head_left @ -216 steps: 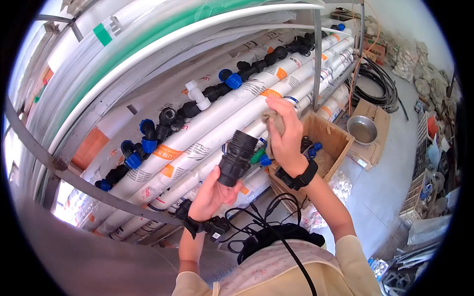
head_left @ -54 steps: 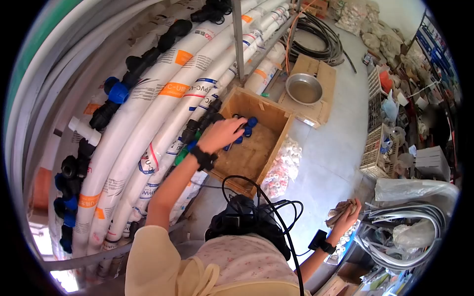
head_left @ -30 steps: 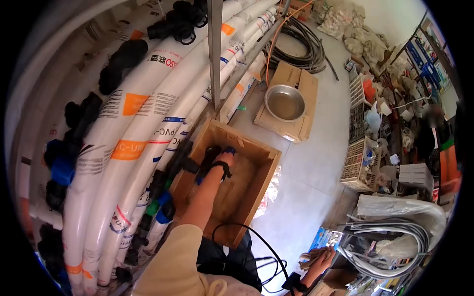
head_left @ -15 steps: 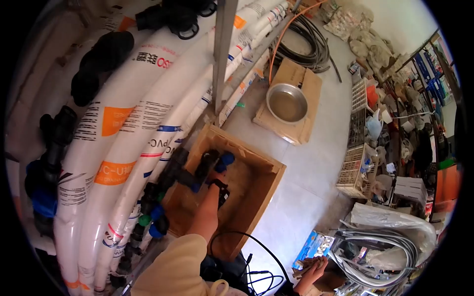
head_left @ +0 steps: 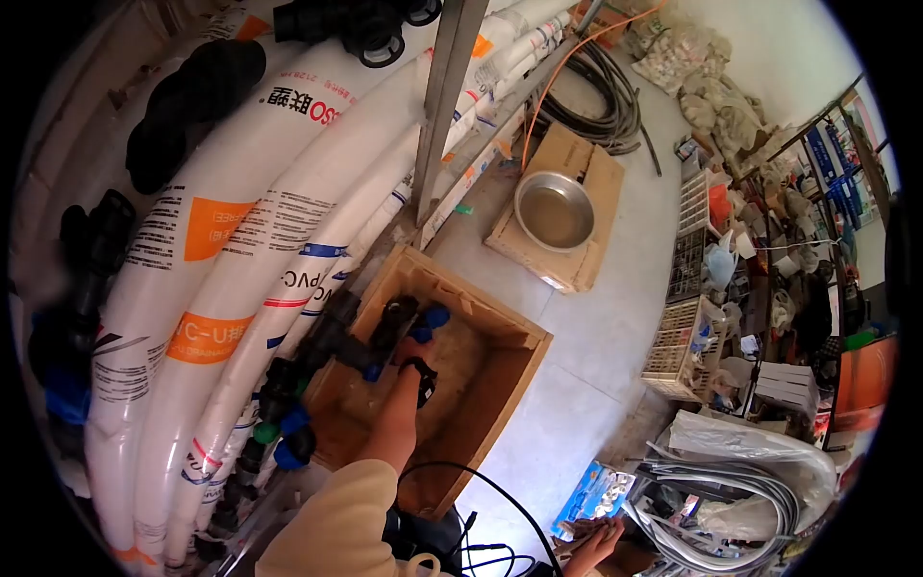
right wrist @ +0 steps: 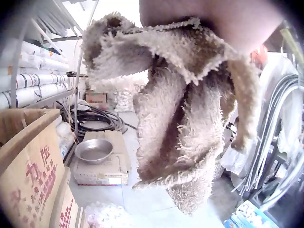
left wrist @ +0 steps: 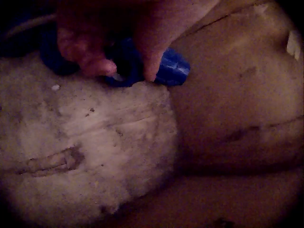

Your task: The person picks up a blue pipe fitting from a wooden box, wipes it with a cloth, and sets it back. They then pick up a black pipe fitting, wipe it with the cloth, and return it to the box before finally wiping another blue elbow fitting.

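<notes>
My left hand (head_left: 413,352) is down inside the wooden box (head_left: 497,399), largely hidden beyond its wrist strap in the head view. In the left wrist view its thumb and fingers pinch a dark blue plastic pipe fitting (left wrist: 173,70) low over the box floor. Black pipe fittings with blue nuts (head_left: 392,325) lie beside that hand, against the box's left side. Out to the right, my right hand (head_left: 600,545) holds a beige, shaggy rag (right wrist: 183,118), whose folds hang down below the palm in the right wrist view.
White PVC pipes (head_left: 260,250) on a metal rack run along the left, with black fittings lying on them. A metal bowl (head_left: 555,213) sits on flat cardboard (head_left: 601,192) behind the box. Crates (head_left: 676,346) and coiled grey tubing (head_left: 769,481) line the right.
Earlier, my left hand held a black pipe coupling near the rag; that coupling has left the hand. The left hand has since gone down into the box. The right hand moved rightward with the rag.
</notes>
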The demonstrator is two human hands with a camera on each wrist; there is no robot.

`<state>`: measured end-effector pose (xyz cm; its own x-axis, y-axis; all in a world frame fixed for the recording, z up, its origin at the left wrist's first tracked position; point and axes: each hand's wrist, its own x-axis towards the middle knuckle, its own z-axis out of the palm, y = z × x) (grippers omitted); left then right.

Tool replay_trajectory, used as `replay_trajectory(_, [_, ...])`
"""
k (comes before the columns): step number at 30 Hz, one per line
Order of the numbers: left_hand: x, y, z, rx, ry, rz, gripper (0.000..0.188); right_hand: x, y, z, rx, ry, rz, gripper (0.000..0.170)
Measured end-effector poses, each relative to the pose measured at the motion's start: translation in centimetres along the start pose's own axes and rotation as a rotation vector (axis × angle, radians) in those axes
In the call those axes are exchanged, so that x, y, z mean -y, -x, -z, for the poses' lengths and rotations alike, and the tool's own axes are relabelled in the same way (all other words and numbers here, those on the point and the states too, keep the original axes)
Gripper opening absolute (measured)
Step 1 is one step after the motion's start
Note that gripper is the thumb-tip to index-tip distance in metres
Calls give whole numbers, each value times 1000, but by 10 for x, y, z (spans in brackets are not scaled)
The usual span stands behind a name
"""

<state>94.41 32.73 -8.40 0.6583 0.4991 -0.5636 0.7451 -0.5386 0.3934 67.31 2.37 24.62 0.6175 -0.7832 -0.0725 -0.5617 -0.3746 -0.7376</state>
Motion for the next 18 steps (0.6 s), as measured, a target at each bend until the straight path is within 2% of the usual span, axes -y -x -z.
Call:
replay_trajectory(1, [-1, 1, 3, 2, 2, -4, 66, -4, 1, 2, 0, 26, -23, 26])
replay_trajectory(4, [-8, 8, 14, 87, 5, 24, 65, -9, 4, 7, -22, 204, 89, 28])
replay_trajectory(7, [-13, 15, 28, 190, -16, 80, 60, 2, 12, 7, -47, 171, 10, 32])
replay_trajectory(8, [-3, 12, 23, 174, 22, 32, 61, -7, 8, 15, 68, 91, -142, 44])
replay_trajectory(10, [20, -11, -6, 132, 113, -72, 63, -12, -2, 10, 56, 73, 120, 27])
replay_trajectory(11, [15, -6, 7, 211, 125, -83, 62, -8, -1, 9, 46, 62, 249, 21])
replay_trajectory(12, [11, 0, 20, 290, 136, -92, 60, 3, 0, 7, 62, -22, 162, 21])
replay_trajectory(13, [9, 7, 32, 369, 143, -102, 58, 2, -4, 6, 9, 64, 303, 22])
replay_trajectory(14, [-2, 34, 61, 393, 291, -62, 53, 10, -4, 4, 11, 47, 347, 22])
replay_trajectory(16, [-15, 63, 99, 384, 184, -173, 51, 12, -15, -2, 13, 3, 415, 23])
replay_trajectory(18, [-30, 93, 129, 341, 104, -301, 52, 13, -28, -8, 70, -91, 363, 22])
